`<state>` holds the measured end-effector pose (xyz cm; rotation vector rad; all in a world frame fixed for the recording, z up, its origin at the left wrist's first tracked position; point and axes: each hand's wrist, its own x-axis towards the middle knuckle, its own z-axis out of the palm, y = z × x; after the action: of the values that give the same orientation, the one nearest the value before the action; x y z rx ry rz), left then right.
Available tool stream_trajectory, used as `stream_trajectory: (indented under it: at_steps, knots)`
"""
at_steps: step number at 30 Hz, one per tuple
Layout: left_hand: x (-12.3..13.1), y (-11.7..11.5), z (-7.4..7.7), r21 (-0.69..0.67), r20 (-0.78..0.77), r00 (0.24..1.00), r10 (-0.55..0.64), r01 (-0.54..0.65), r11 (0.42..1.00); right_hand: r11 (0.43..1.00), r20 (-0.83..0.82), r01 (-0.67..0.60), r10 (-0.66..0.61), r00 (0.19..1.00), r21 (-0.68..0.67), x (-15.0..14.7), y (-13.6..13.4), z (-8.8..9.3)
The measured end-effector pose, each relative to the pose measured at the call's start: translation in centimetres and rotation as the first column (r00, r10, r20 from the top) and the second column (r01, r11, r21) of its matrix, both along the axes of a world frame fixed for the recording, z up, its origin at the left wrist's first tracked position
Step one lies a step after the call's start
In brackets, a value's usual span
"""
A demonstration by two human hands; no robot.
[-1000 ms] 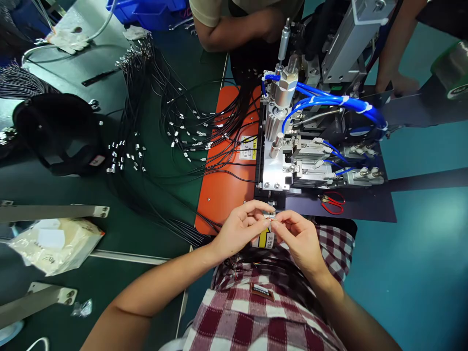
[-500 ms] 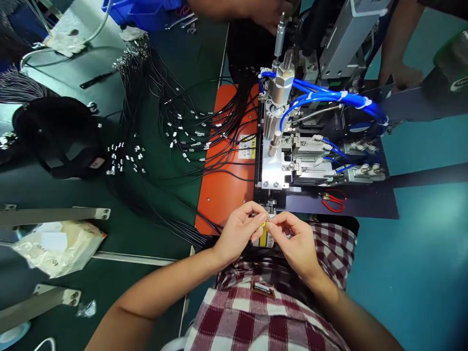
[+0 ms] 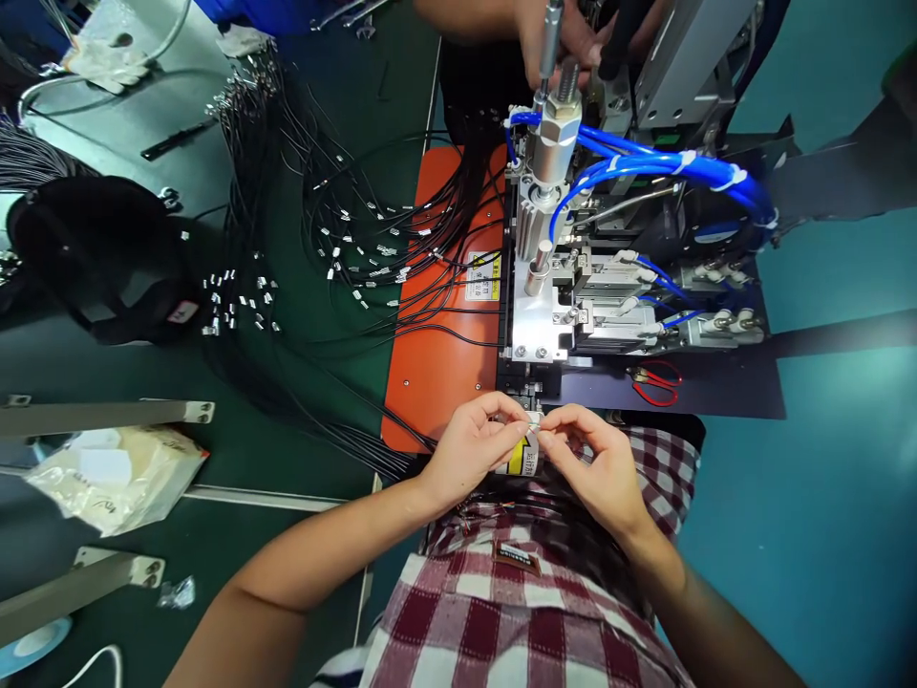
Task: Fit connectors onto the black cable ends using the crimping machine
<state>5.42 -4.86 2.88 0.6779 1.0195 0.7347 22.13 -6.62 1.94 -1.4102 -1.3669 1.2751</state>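
My left hand (image 3: 477, 444) is closed in a pinch at the front of the machine, thumb against forefinger. Facing it, my right hand (image 3: 594, 463) pinches too, its fingertips a short way from the left ones. Between them shows a bit of thin wires (image 3: 534, 426), too small to make out fully. Behind the fingertips is a white and yellow label (image 3: 526, 457) with an arrow. Black cables (image 3: 373, 453) run in from the left and pass out of sight beneath my left wrist. Fine coloured wire ends (image 3: 507, 505) lie at my lap.
A machine with metal cylinders (image 3: 541, 220) and blue hoses (image 3: 666, 170) stands ahead, beside an orange plate (image 3: 437, 373). Red-handled cutters (image 3: 655, 382) lie at the right. Bundled cables with metal connectors (image 3: 240, 301) cover the green table. Another person's hand (image 3: 559, 38) is behind the machine.
My right hand has moved slightly right, widening the gap between the fingertips. The other person's hands have come together behind the machine. The view has shifted a little.
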Motion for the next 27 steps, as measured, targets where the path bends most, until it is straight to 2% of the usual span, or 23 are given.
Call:
stream_trajectory:
  at_steps: [5,11,27]
  knots:
    - [-0.1,-0.1,0.0,0.023,-0.009,1.0,-0.005,0.005,1.0,0.998,-0.062,0.028,-0.031,0.998,-0.059,-0.9,0.2,0.3]
    - [-0.1,-0.2,0.0,0.029,-0.036,0.999,-0.021,0.022,0.999,0.996,-0.062,0.071,-0.075,0.995,-0.061,-1.2,0.2,0.3]
    - [0.0,-0.2,0.1,0.032,-0.068,0.998,-0.018,0.021,0.999,0.988,-0.109,0.088,-0.102,0.989,-0.128,-1.5,0.2,0.2]
